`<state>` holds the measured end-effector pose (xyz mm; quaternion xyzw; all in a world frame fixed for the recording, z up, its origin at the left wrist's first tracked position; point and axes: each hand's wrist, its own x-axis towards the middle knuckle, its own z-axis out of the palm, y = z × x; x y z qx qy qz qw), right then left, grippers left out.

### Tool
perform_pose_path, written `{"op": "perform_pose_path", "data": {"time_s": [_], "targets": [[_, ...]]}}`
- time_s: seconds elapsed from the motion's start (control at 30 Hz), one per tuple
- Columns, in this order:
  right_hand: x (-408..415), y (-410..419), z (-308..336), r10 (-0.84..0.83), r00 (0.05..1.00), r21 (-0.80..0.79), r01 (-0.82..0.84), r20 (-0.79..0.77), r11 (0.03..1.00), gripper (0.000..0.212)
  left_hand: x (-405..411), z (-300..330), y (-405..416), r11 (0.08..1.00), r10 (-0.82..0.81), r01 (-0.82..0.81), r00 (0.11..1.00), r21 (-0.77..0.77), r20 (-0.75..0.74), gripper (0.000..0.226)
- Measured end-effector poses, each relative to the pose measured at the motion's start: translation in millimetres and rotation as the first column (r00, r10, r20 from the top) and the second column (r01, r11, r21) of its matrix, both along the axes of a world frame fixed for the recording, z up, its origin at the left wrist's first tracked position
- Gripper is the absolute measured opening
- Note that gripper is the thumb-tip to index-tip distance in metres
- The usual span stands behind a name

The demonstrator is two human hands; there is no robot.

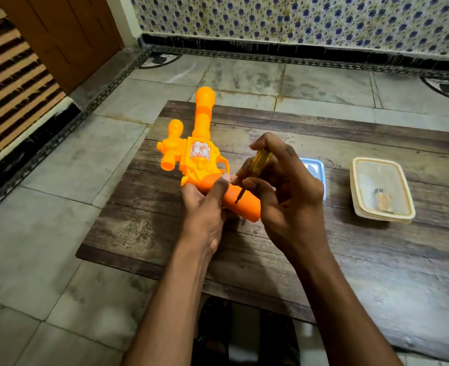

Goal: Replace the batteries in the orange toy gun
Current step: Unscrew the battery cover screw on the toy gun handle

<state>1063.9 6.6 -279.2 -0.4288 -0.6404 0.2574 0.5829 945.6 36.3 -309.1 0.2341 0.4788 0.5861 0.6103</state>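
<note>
Two bare hands work over a dark wooden counter (271, 260) set on a tiled floor (59, 207). The left hand (205, 207) curls its fingers and thumb around the grip of the orange toy gun (197, 157), holding it just above the counter's near-left part with the barrel pointing away toward the far wall. The right hand (284, 191) is clamped on a screwdriver (260, 162) with a translucent yellow handle, fingers wrapped round the handle and the thin metal shaft angled down so that its tip meets the side of the gun's grip, close beside the left thumb.

Right of the hands, a clear plastic container (382, 190) with a cream rim sits on the counter, well apart from the gun; inside it lie what look like small cylindrical batteries (382, 199), blurred by the plastic, their number hard to tell. Between that container and the right hand, a light blue tray (316, 167) shows only in part, mostly hidden behind the hand, and its contents cannot be made out.
</note>
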Motion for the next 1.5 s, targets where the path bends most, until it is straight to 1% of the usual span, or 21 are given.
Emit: {"op": "perform_pose_path", "data": {"time_s": [0.1, 0.2, 0.27, 0.33, 0.37, 0.43, 0.53, 0.67, 0.8, 0.9, 0.97, 1.03, 1.07, 1.2, 1.37, 1.43, 1.5], "targets": [[1.7, -0.1, 0.0, 0.068, 0.998, -0.028, -0.069, -0.013, 0.997, 0.05, -4.5, -0.2, 1.6, 1.0, 0.025, -0.025, 1.0, -0.008, 0.007, 0.034], [3.2, 0.2, 2.0, 0.117, 0.993, -0.029, -0.117, -0.018, 0.993, 0.054, -7.5, 0.4, 2.0, 0.999, 0.036, -0.035, 0.999, -0.019, 0.014, 0.039], [2.8, 1.3, 2.7, 0.14, 0.99, -0.028, -0.14, -0.032, 0.99, 0.05, -7.8, -0.2, 2.1, 0.999, 0.031, -0.031, 0.999, -0.028, 0.014, 0.044], [1.0, 3.6, 1.5, 0.124, 0.99, -0.014, -0.125, -0.062, 0.992, 0.044, -7.0, -0.2, 2.2, 0.999, 0.038, -0.037, 0.999, -0.028, 0.013, 0.047], [-0.1, 4.7, 0.4, 0.092, 0.994, 0.007, -0.092, -0.066, 0.996, 0.042, -6.6, -0.4, 2.5, 0.999, 0.04, -0.04, 0.999, -0.024, 0.015, 0.047], [-1.3, 6.7, -1.3, 0.024, 0.999, 0.06, -0.021, -0.043, 0.998, 0.037, -6.4, -1.1, 3.3, 0.999, 0.036, -0.036, 0.999, -0.007, 0.038, 0.046], [-0.6, 7.7, -1.3, 0.007, 1.0, 0.081, -0.007, -0.009, 0.997, 0.032, -7.7, -3.8, 3.8, 1.0, 0.016, -0.016, 0.999, 0.018, 0.033, 0.043], [-1.7, 6.3, 2.4, 0.046, 0.998, 0.072, -0.049, 0.037, 0.996, 0.041, -9.1, -8.9, 3.9, 0.999, 0.005, -0.006, 1.0, 0.037, 0.015, 0.044], [2.6, 6.0, 5.0, 0.151, 0.988, 0.026, -0.15, -0.03, 0.988, 0.041, -10.1, -9.4, 4.9, 1.0, 0.01, -0.01, 1.0, 0.018, -0.012, 0.041], [3.3, 4.8, 5.1, 0.19, 0.98, -0.012, -0.191, -0.056, 0.982, 0.047, -10.8, -5.5, 5.9, 1.0, 0.016, -0.016, 1.0, -0.005, -0.022, 0.039], [2.4, 4.2, 4.8, 0.165, 0.985, -0.014, -0.166, -0.057, 0.986, 0.043, -11.5, -6.9, 7.7, 1.0, 0.026, -0.026, 1.0, -0.013, -0.011, 0.044], [2.6, 5.2, 4.3, 0.091, 0.995, 0.019, -0.09, -0.039, 0.996, 0.031, -12.8, -7.9, 8.5, 0.999, 0.04, -0.04, 0.999, -0.011, -0.011, 0.047], [2.9, 6.4, 3.6, 0.044, 0.999, 0.038, -0.044, -0.023, 0.998, 0.029, -13.2, -8.7, 8.7, 0.999, 0.037, -0.038, 0.999, -0.012, -0.015, 0.048], [3.0, 11.5, -0.4, -0.084, 0.995, 0.091, 0.079, 0.046, 0.993, 0.03, -12.5, -9.5, 8.7, 1.0, 0.023, -0.023, 1.0, -0.004, -0.006, 0.044], [-3.8, 7.9, 6.2, -0.054, 0.998, 0.131, 0.048, 0.043, 0.99, 0.037, -13.3, -12.8, 7.9, 0.998, 0.023, -0.024, 1.0, 0.057, 0.006, 0.047], [-6.0, 6.5, 8.1, -0.035, 0.996, 0.143, 0.023, 0.08, 0.99, 0.04, -13.0, -12.9, 6.9, 0.997, 0.027, -0.027, 1.0, 0.079, 0.0, 0.042], [-5.9, 6.6, 9.0, -0.003, 0.996, 0.151, -0.011, 0.093, 0.988, 0.034, -13.2, -12.6, 6.5, 0.996, 0.019, -0.019, 1.0, 0.089, -0.002, 0.036]]}}
